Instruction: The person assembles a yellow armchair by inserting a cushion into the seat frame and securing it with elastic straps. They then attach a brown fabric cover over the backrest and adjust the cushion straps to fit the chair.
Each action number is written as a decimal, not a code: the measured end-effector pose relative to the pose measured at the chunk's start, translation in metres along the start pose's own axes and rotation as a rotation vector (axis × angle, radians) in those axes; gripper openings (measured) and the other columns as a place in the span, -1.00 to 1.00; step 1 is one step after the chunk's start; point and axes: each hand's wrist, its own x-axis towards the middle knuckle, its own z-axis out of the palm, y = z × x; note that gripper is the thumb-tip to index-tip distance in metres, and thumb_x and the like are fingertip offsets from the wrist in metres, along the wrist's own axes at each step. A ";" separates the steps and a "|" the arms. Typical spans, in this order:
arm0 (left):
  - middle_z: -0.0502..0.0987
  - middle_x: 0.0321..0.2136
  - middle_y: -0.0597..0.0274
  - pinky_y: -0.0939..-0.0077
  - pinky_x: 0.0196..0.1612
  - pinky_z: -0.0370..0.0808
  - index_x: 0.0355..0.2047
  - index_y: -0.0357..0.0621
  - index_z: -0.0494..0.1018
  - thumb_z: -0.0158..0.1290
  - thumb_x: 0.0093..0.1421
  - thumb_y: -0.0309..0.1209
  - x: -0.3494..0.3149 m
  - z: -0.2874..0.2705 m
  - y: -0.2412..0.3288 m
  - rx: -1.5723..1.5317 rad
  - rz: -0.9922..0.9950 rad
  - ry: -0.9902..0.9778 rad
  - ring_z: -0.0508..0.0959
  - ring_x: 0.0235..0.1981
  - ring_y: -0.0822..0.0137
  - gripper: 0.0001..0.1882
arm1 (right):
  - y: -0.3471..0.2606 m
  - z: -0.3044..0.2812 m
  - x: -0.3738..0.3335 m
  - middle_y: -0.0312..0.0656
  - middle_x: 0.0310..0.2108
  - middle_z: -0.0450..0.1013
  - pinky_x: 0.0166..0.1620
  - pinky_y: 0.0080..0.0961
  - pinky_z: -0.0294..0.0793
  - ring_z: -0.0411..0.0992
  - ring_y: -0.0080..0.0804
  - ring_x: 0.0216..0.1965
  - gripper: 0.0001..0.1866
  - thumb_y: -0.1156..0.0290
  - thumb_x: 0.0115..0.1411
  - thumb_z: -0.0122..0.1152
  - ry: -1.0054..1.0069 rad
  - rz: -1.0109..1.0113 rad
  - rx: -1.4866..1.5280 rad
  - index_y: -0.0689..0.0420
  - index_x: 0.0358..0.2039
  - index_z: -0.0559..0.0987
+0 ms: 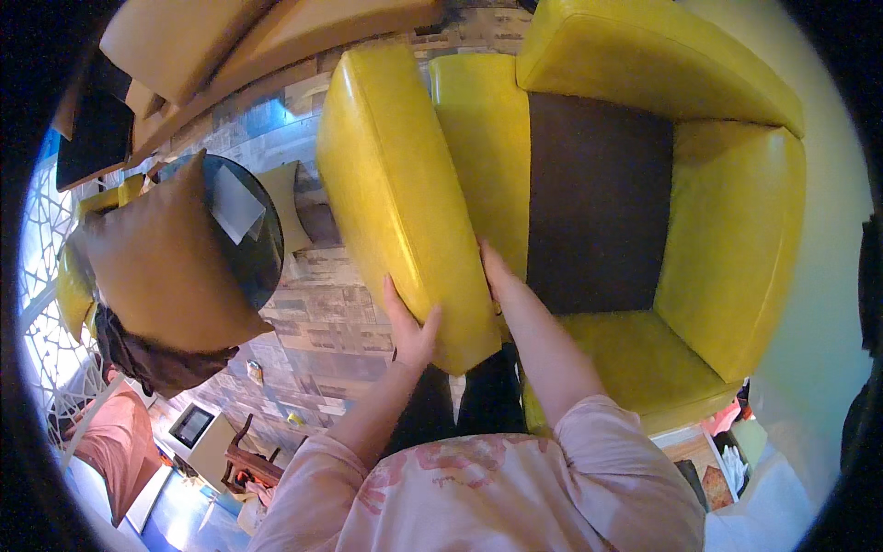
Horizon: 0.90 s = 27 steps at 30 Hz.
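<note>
Pink-printed pale shirt; glossy yellow slab cushion (seamed, leather-look), left of boxy yellow armchair, held between left hand, fingers spread, and right hand.

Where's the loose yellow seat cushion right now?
Head view, centre: the seat cushion is between the left hand and right hand, left of the yellow armchair.
</note>
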 end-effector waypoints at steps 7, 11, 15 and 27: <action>0.17 0.27 -0.10 0.23 0.29 0.28 0.42 -0.29 -0.20 0.17 0.21 -0.41 -0.031 -0.030 0.071 -0.312 -0.122 0.008 0.30 0.25 0.08 -0.05 | -0.001 0.017 -0.070 -0.11 0.16 0.45 0.18 -0.25 0.35 0.40 -0.25 0.14 -0.32 -0.14 0.44 -0.36 0.001 -0.137 -0.280 0.13 0.23 0.43; 0.17 0.28 -0.13 0.23 0.31 0.26 0.41 -0.35 -0.20 0.20 0.20 -0.38 -0.055 -0.034 0.136 -0.203 0.027 -0.086 0.28 0.27 0.07 -0.03 | -0.021 0.023 -0.153 -0.09 0.21 0.41 0.24 -0.27 0.31 0.36 -0.26 0.21 -0.31 -0.13 0.45 -0.38 0.024 -0.281 -0.190 0.15 0.28 0.38; 0.13 0.30 -0.29 0.14 0.37 0.15 0.39 -0.45 -0.16 0.27 0.11 -0.32 -0.111 -0.037 0.175 -0.048 0.176 -0.144 0.19 0.35 -0.08 0.04 | -0.003 -0.005 -0.228 -0.10 0.18 0.43 0.23 -0.31 0.32 0.37 -0.29 0.19 -0.35 -0.08 0.47 -0.39 0.046 -0.321 -0.100 0.14 0.27 0.38; 0.15 0.32 -0.15 0.21 0.35 0.18 0.42 -0.38 -0.20 0.23 0.15 -0.32 -0.254 -0.073 0.310 -0.074 0.266 -0.505 0.21 0.33 0.05 0.03 | 0.070 -0.021 -0.447 -0.20 0.10 0.46 0.18 -0.38 0.36 0.40 -0.37 0.11 -0.38 -0.12 0.45 -0.25 0.069 -0.602 0.092 0.14 0.20 0.41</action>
